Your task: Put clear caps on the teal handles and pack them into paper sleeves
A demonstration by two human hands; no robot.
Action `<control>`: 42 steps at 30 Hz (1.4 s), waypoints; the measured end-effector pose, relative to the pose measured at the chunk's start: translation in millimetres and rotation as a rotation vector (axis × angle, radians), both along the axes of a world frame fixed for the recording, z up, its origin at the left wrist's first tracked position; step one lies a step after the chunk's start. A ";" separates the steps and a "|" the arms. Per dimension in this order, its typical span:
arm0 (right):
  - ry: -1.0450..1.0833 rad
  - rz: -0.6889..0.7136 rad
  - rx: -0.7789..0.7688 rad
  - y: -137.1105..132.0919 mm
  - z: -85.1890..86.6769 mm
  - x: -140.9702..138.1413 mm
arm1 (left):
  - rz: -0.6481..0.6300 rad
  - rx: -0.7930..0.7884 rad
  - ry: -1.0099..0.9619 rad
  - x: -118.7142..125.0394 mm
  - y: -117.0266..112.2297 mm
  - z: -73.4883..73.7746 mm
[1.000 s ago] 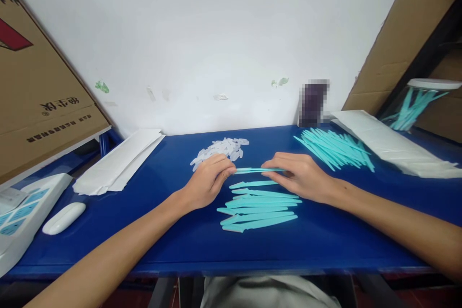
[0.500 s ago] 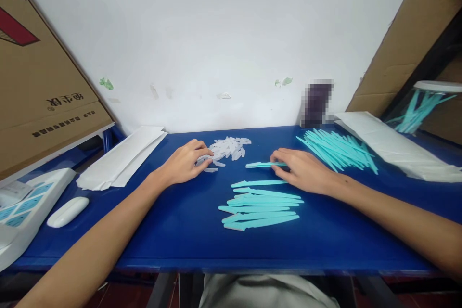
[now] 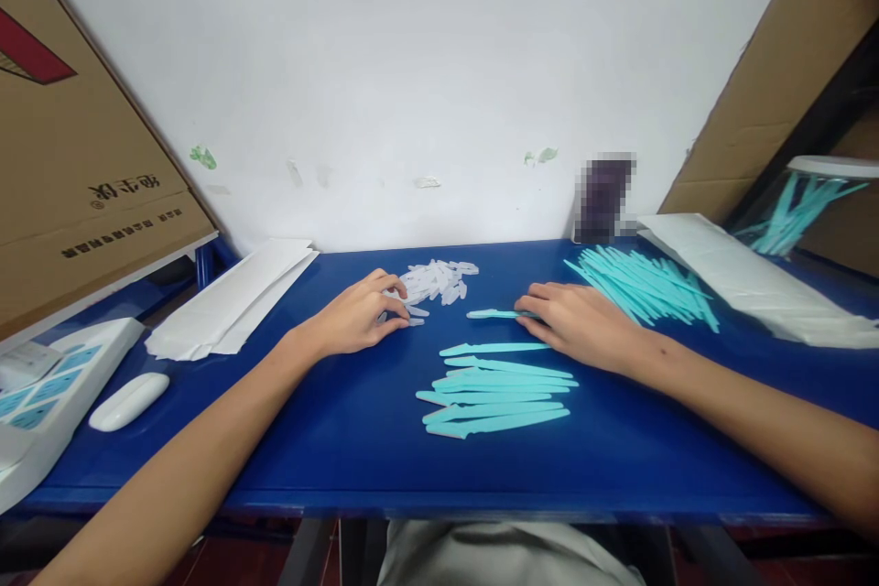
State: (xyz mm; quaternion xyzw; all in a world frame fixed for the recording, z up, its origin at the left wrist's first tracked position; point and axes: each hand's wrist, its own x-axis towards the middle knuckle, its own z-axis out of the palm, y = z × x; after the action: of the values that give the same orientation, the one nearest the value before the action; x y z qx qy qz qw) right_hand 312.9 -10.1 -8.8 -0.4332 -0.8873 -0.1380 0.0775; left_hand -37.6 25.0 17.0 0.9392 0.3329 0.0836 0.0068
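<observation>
My left hand [image 3: 361, 316] rests at the near edge of a heap of small clear plastic caps [image 3: 436, 280], its fingers curled in a pinch on one of them. My right hand [image 3: 573, 322] holds the right end of one turquoise plastic stick [image 3: 491, 314] flat on the blue table [image 3: 343, 421]. Just below lies a neat row of several turquoise sticks [image 3: 494, 389]. A loose pile of the same turquoise sticks [image 3: 642, 284] lies to the right of my right hand.
White paper sleeves [image 3: 230, 298] lie at the back left, more white sleeves [image 3: 748, 279] at the back right. A white oval case [image 3: 128, 401] and a white box [image 3: 41, 385] sit at the left. Cardboard boxes [image 3: 75, 156] lean on both sides. A container with turquoise sticks [image 3: 800, 201] stands far right.
My left hand let go of the stick's left end and moved up and left to the heap of clear caps, where it now pinches. My right hand kept the stick.
</observation>
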 end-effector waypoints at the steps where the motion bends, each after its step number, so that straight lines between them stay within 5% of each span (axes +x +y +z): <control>1: 0.015 0.006 0.014 -0.9 1.2 -0.3 | -0.010 0.006 -0.014 1.5 0.0 -1.2; 5: 0.131 0.081 -0.008 -11.6 10.1 -5.4 | -0.018 -0.027 -0.033 6.7 -1.3 -3.7; 9: 0.184 0.181 -0.232 -26.6 16.7 -13.4 | -0.010 -0.061 -0.053 11.7 -6.1 -3.1; 18: 0.225 0.261 -0.369 -24.1 12.2 -13.1 | -0.130 -0.072 -0.119 30.6 -21.2 -9.6; 24: 0.193 0.216 -0.316 -20.6 10.6 -13.2 | -0.151 -0.004 -0.105 31.5 -22.7 -11.0; 34: 0.300 0.065 -0.510 -17.6 13.4 -10.8 | -0.134 -0.004 -0.093 27.7 -23.6 -5.5; 42: 0.331 0.057 -0.525 -19.7 15.2 -11.4 | -0.093 -0.012 -0.111 28.6 -24.3 -6.0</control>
State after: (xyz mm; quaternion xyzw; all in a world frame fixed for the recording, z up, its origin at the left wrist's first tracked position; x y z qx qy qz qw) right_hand 301.5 -29.8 6.4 -0.4297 -0.8799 0.1703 0.1104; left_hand -9.0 0.7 11.0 0.9476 0.2884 0.1330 0.0348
